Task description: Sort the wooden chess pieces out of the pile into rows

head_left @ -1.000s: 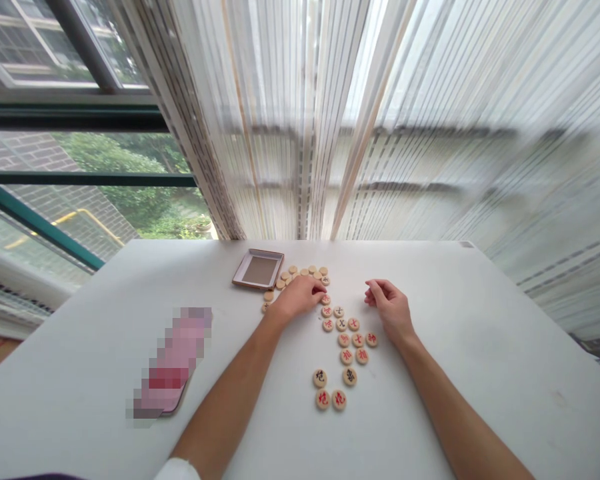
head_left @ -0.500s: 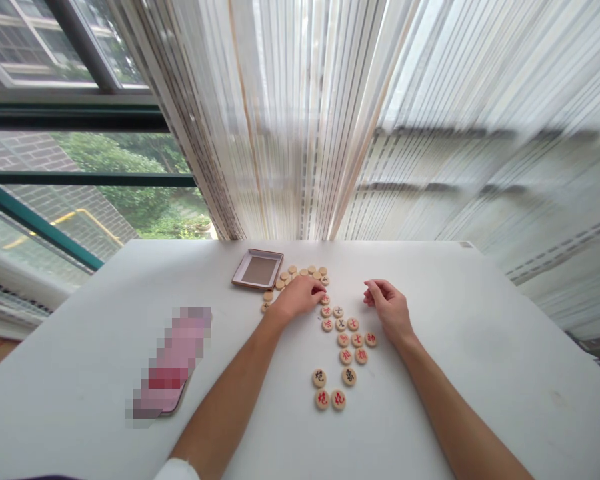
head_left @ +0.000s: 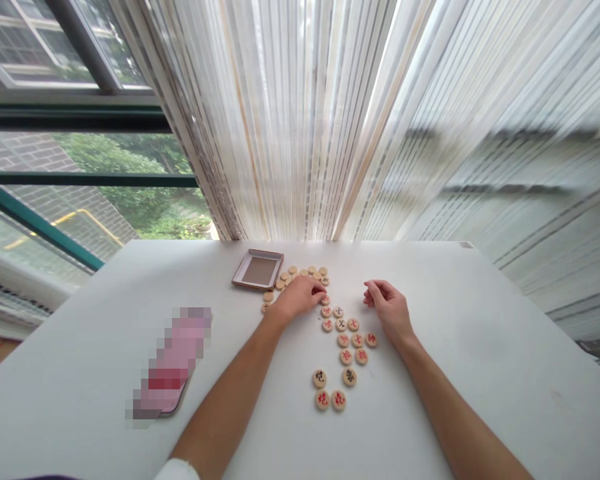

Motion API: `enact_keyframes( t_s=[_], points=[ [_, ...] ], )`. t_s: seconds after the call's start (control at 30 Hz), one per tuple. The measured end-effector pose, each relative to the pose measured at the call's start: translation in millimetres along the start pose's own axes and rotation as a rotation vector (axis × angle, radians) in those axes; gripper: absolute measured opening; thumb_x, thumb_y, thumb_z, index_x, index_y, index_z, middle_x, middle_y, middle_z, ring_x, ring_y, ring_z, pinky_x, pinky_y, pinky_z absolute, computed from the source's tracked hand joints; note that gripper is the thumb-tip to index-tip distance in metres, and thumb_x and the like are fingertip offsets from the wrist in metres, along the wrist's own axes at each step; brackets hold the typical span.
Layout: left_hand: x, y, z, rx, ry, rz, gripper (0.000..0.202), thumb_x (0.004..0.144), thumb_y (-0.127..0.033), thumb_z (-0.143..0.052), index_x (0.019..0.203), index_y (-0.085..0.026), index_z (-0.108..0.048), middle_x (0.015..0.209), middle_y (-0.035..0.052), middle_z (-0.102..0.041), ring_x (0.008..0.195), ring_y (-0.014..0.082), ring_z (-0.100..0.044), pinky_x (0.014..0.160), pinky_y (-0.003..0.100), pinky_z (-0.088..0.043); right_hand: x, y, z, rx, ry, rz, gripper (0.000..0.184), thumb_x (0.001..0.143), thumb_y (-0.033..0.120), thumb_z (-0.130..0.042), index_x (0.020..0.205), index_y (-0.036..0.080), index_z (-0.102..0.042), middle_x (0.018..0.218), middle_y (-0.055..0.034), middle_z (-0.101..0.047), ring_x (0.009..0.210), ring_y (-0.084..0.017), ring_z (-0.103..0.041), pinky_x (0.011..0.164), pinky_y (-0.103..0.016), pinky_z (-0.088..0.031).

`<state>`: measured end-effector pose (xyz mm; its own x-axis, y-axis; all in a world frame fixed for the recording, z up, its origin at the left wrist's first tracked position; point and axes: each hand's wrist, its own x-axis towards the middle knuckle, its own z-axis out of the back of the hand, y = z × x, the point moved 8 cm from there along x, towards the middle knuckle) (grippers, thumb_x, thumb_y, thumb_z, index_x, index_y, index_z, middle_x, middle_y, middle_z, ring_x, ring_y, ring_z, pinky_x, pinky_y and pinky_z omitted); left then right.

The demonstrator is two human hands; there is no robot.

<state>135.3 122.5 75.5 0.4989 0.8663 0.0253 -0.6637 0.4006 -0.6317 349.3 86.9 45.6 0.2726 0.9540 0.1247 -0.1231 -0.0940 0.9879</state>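
Several round wooden chess pieces [head_left: 347,340] with red or black characters lie on a white table [head_left: 455,347]. My left hand [head_left: 297,297] rests palm down on the far cluster of pieces [head_left: 305,273], fingers curled over one piece. My right hand [head_left: 387,308] lies on the table to the right of the pieces, fingers loosely curled, with nothing visible in it. A small square brown box lid [head_left: 258,269] sits just left of the far cluster.
A blurred-out pink object [head_left: 173,363] lies on the table's left half. Striped sheer curtains [head_left: 380,133] hang behind the table's far edge. A window [head_left: 80,167] at the left shows trees and a brick building.
Neither hand nor any piece has visibly moved; only the curtain behind sways.
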Motion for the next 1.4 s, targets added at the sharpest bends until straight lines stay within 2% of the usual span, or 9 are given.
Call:
enact_keyframes(
  t_s=[0.43, 0.73, 1.03, 1.17, 1.3, 1.4],
  points=[
    [-1, 0, -2.1, -0.025, -0.006, 0.070, 0.020, 0.083, -0.026, -0.062, 0.095, -0.020, -0.077, 0.095, 0.0055, -0.075, 0.088, 0.0193, -0.067, 0.079, 0.026, -0.050, -1, 2, 0, -0.018, -0.007, 0.000, 0.038, 0.081, 0.055, -0.064, 0.090, 0.018, -0.068, 0.071, -0.0027, -0.065, 0.062, -0.015, -0.060, 0.060, -0.027, -0.050],
    [0, -2, -2.0, -0.009, -0.013, 0.043, 0.020, 0.082, -0.024, -0.061, 0.093, -0.019, -0.077, 0.093, 0.0050, -0.075, 0.085, 0.0181, -0.066, 0.077, 0.025, -0.049, -1, 3, -1, -0.019, -0.002, 0.003, 0.039, 0.080, 0.056, -0.065, 0.090, 0.018, -0.068, 0.071, -0.0023, -0.065, 0.061, -0.015, -0.060, 0.060, -0.026, -0.050],
    [-3, -9, 2.9, 0.042, -0.005, 0.031, 0.031, 0.090, -0.038, -0.052, 0.092, -0.019, -0.076, 0.088, 0.0059, -0.075, 0.079, 0.0188, -0.065, 0.074, 0.027, -0.047, -2, 3, -1, -0.021, -0.003, 0.006, 0.040, 0.080, 0.056, -0.064, 0.091, 0.018, -0.068, 0.071, -0.0030, -0.065, 0.062, -0.016, -0.060, 0.060, -0.028, -0.051],
    [-5, -11, 13.0, 0.012, -0.025, 0.017, 0.032, 0.091, -0.040, -0.051, 0.092, -0.021, -0.076, 0.091, 0.0050, -0.074, 0.081, 0.0183, -0.066, 0.073, 0.025, -0.047, -2, 3, -1, -0.028, -0.002, 0.009, 0.040, 0.080, 0.057, -0.064, 0.090, 0.018, -0.068, 0.071, -0.0028, -0.065, 0.062, -0.016, -0.061, 0.060, -0.027, -0.051],
    [-8, -14, 33.4, 0.016, -0.083, -0.002, 0.036, 0.093, -0.042, -0.047, 0.091, -0.020, -0.076, 0.086, 0.0037, -0.074, 0.077, 0.0170, -0.064, 0.073, 0.025, -0.046, -2, 4, -1, -0.034, 0.006, 0.011, 0.042, 0.080, 0.058, -0.064, 0.091, 0.018, -0.068, 0.071, -0.0032, -0.066, 0.062, -0.016, -0.061, 0.060, -0.028, -0.051],
    [-14, -14, 50.1, -0.016, -0.098, 0.034, 0.036, 0.093, -0.041, -0.046, 0.095, -0.019, -0.075, 0.083, 0.0032, -0.073, 0.075, 0.0160, -0.063, 0.071, 0.024, -0.046, -3, 5, -2, -0.042, 0.018, 0.011, 0.042, 0.079, 0.059, -0.065, 0.090, 0.018, -0.068, 0.071, -0.0029, -0.066, 0.062, -0.016, -0.061, 0.060, -0.027, -0.051]
  ],
)
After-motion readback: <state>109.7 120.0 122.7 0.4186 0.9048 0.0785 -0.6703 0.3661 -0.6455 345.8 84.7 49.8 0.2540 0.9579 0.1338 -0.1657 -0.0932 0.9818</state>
